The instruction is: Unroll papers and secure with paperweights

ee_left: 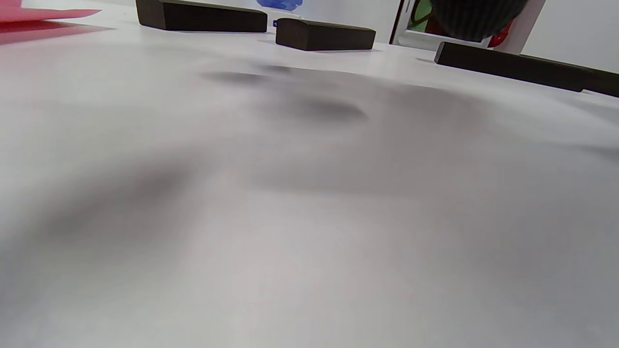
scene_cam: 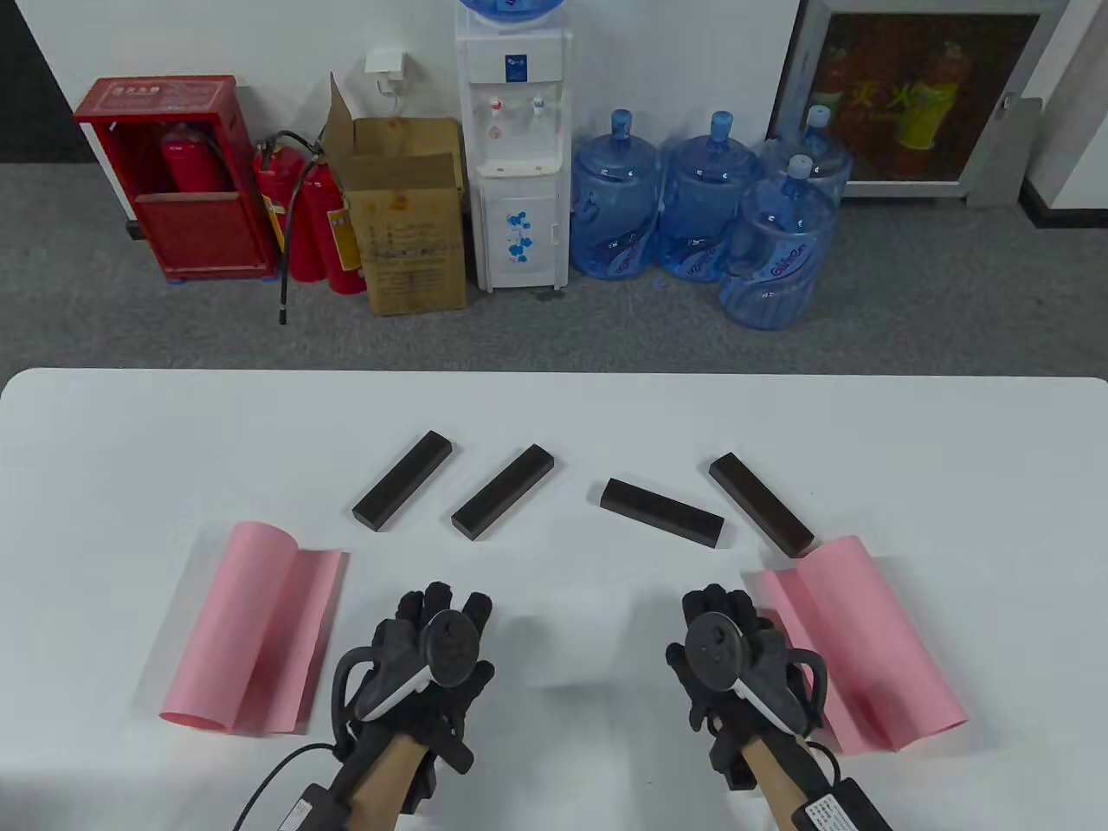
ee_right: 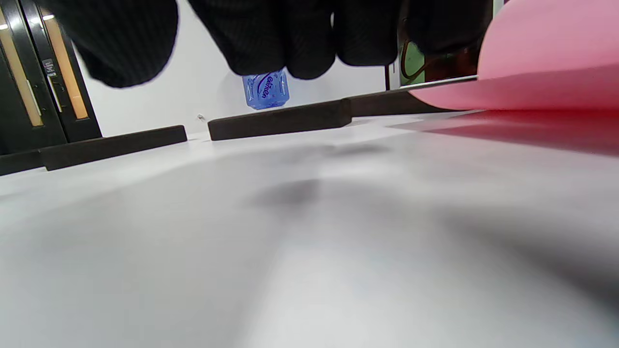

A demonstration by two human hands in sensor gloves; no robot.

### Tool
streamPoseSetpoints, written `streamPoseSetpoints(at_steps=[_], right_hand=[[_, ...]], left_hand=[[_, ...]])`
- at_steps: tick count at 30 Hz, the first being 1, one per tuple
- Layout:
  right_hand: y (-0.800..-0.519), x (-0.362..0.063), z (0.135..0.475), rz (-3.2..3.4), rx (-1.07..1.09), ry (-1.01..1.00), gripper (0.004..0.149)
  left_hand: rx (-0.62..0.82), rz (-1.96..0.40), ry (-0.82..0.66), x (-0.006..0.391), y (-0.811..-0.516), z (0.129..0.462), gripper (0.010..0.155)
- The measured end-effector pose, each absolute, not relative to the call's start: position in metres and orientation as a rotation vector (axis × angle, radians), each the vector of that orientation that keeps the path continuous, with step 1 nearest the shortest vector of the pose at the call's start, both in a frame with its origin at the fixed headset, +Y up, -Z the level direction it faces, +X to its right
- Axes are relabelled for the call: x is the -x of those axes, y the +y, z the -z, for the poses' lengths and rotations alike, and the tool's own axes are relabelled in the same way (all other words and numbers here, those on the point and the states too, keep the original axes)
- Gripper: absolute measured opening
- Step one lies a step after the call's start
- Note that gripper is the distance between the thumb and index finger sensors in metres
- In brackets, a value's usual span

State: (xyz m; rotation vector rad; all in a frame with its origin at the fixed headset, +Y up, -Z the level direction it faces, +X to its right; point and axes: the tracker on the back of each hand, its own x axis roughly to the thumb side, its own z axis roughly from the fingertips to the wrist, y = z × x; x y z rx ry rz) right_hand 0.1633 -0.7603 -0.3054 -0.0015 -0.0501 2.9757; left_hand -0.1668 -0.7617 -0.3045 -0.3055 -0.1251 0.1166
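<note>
I see my left hand (scene_cam: 433,645) and my right hand (scene_cam: 736,649) low over the white table (scene_cam: 554,415), near the front edge, both palm down and holding nothing. In the table view the fingers of each hand lie close together and a little curled; in the right wrist view the fingers (ee_right: 280,38) hang side by side just above the surface, but I cannot tell if they touch it. The left wrist view shows only one dark fingertip at the top edge, so it adds little. The two hands are between the two papers, which I judge is a starting pose, because each hand has its own roll just beside it. The left pink roll (scene_cam: 251,628) lies beside my left hand, and the right pink roll (scene_cam: 857,645) is next to my right hand, its loose flap partly under the hand's outer side. Both are only half open: a curled tube with one flat flap toward the middle. The long axis of the left roll runs from the front toward the far side and leans a little right; the right roll leans the opposite way, so they make a shallow V. Four dark bars lie in a row behind the hands: the first bar (scene_cam: 402,480), the second bar (scene_cam: 502,492), the third bar (scene_cam: 662,512) and the fourth bar (scene_cam: 762,516). I think they are set there to be reached by either hand once a sheet is flat.
</note>
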Motion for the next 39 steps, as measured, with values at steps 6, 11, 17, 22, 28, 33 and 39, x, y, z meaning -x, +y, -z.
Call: streamPoseSetpoints(at_steps=[6,11,17,22,28,33,39], right_hand=[[-0.763,-0.169,0.307,-2.968,0.025,-0.019,0.072],[-0.763,-0.168,0.307,-2.978,0.02,-0.004,0.072],[-0.762,-0.168,0.306,-2.977,0.013,0.036,0.072],[-0.761,-0.169,0.306,-2.976,0.005,0.033,0.074],[-0.76,-0.169,0.306,-2.966,0.004,0.031,0.074],[-0.76,-0.17,0.306,-2.967,0.003,0.049,0.075],[-0.76,-0.169,0.306,-2.969,-0.008,0.058,0.075]], left_hand=[[0.327,-0.118,-0.115,0.17,-0.764,0.306,0.074],[0.32,-0.117,-0.115,0.171,-0.764,0.307,0.073],[0.304,-0.122,-0.121,0.171,-0.761,0.307,0.073],[0.281,-0.192,-0.111,0.174,-0.74,0.311,0.073],[0.168,-0.093,-0.024,0.217,-0.678,0.326,0.069],[0.144,-0.032,0.161,0.283,-0.658,0.339,0.066],[0.179,0.014,0.387,0.358,-0.675,0.342,0.063]])
